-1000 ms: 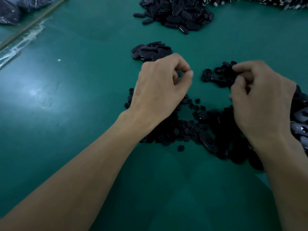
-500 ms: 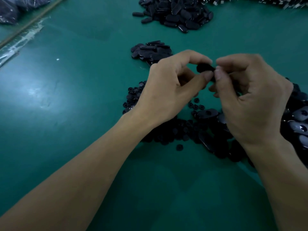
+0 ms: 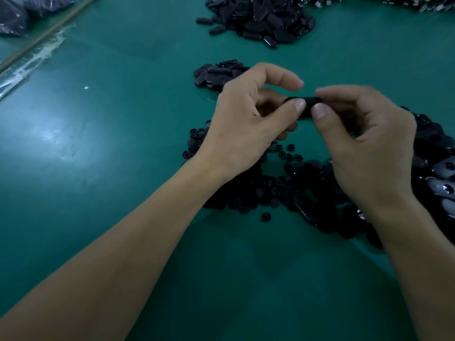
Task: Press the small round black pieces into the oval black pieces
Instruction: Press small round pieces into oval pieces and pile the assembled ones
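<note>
Two hands meet above the middle of the green table mat (image 3: 103, 173), and we see one oval black piece (image 3: 307, 102) pinched between them. The left hand (image 3: 246, 126) pins the piece's left end with its thumb, while its forefinger arches above without touching. The right hand (image 3: 364, 148) grips the right end between thumb and curled forefinger. The two thumb tips lie just beside each other on the near face of the piece. We cannot tell whether a small round piece sits inside it, since the thumbs cover that face.

Below and between the wrists we see the scatter of small round black pieces (image 3: 248, 193), with one stray round piece (image 3: 266, 217) at its near edge. A heap of oval black pieces (image 3: 435, 148) lies under and to the right of the right hand and runs out of view at the right border. Just behind the left hand we note a small stack of oval pieces (image 3: 216, 73). A larger pile of ovals (image 3: 261, 20) lies well apart at the far edge.

A broad stretch of mat lies open left of the left forearm, bounded far left by a diagonal wooden strip (image 3: 49, 33), crumpled clear film (image 3: 32, 62) and dark plastic bags (image 3: 12, 18). More open mat lies between the forearms, toward us.
</note>
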The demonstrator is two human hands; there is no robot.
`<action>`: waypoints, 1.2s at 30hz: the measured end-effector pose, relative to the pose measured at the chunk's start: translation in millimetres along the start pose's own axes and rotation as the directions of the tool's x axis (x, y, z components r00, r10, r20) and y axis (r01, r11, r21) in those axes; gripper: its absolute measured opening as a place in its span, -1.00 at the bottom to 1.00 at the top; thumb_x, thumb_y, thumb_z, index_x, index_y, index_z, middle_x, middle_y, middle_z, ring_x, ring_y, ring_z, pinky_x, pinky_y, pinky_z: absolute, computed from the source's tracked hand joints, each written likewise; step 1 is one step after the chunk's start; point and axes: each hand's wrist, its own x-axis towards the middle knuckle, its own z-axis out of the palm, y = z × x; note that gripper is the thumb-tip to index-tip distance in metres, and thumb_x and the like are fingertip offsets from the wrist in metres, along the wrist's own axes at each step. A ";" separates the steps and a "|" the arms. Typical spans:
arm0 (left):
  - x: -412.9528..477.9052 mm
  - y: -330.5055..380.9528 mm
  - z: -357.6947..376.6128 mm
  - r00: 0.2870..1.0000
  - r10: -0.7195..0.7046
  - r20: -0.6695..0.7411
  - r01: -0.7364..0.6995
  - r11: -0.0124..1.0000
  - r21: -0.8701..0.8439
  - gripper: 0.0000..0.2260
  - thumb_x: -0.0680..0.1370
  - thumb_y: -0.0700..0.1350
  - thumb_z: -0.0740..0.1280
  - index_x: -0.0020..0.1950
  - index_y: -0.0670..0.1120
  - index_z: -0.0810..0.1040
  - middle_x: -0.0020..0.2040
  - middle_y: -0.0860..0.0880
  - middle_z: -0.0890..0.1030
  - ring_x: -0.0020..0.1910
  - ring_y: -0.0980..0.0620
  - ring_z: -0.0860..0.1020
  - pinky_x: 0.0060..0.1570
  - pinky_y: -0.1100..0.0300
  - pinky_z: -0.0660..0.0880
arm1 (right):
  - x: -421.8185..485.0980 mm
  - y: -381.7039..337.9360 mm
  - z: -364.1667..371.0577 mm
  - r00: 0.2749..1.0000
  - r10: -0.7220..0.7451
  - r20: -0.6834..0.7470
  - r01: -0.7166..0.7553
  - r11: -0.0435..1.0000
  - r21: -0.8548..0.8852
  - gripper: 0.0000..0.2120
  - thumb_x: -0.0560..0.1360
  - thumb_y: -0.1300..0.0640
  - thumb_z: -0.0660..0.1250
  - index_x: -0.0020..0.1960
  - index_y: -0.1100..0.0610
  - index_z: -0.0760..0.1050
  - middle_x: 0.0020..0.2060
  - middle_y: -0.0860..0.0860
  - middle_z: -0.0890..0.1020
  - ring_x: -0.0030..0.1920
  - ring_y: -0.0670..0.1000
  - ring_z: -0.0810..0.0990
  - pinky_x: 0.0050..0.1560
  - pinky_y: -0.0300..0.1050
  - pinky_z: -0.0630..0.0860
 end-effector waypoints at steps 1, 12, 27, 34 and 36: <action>0.2 -0.3 -0.3 1.000 -0.007 0.007 0.007 1.000 0.002 -0.87 0.58 -0.26 0.42 0.03 -0.06 0.54 -0.29 0.02 0.68 -0.30 0.07 0.67 -0.24 0.16 0.63 | 0.3 0.3 -0.1 1.000 0.018 0.008 -0.018 1.000 0.026 -0.87 0.59 0.07 0.38 0.13 -0.06 0.56 -0.05 -0.25 0.64 -0.03 -0.18 0.66 0.04 -0.27 0.55; 5.4 -3.1 -4.6 0.995 -0.091 -0.050 0.089 0.995 -0.048 -0.92 0.54 -0.28 0.46 -0.08 -0.11 0.66 -0.30 -0.01 0.68 -0.31 0.09 0.64 -0.23 0.22 0.61 | 0.2 -3.4 2.9 0.997 0.073 -0.009 -0.071 0.990 0.123 -0.87 0.57 0.13 0.41 0.09 -0.04 0.57 -0.11 -0.21 0.66 -0.07 -0.11 0.70 0.00 -0.21 0.58; 8.6 -9.4 -5.4 0.978 -0.080 -0.191 0.075 0.997 -0.035 -0.84 0.55 -0.30 0.40 -0.06 -0.04 0.66 -0.20 -0.02 0.69 -0.21 0.03 0.69 -0.19 0.19 0.62 | -11.8 -7.2 10.2 0.848 0.115 0.517 0.162 0.874 -0.459 -0.57 0.52 -0.24 0.28 0.22 -0.01 0.61 -0.11 0.01 0.51 -0.02 0.04 0.41 -0.06 -0.08 0.29; 8.0 -5.8 -5.7 0.966 -0.092 -0.242 0.091 0.996 -0.015 -0.83 0.57 -0.34 0.39 -0.01 -0.07 0.63 -0.13 -0.05 0.72 -0.17 0.01 0.72 -0.13 0.20 0.64 | -15.3 -5.6 11.9 0.891 0.136 0.434 0.065 0.906 -0.418 -0.74 0.56 -0.04 0.37 0.19 0.03 0.61 -0.14 0.00 0.52 -0.05 0.06 0.49 -0.03 0.04 0.49; 7.8 -4.2 -5.6 0.964 -0.100 -0.248 0.099 0.995 -0.017 -0.83 0.57 -0.35 0.39 0.00 -0.08 0.63 -0.14 -0.05 0.71 -0.16 0.01 0.72 -0.13 0.21 0.64 | -15.7 -4.6 12.5 0.901 0.144 0.409 0.060 0.893 -0.445 -0.66 0.57 -0.05 0.36 0.29 0.06 0.56 -0.10 -0.02 0.49 0.00 0.04 0.48 -0.01 -0.05 0.42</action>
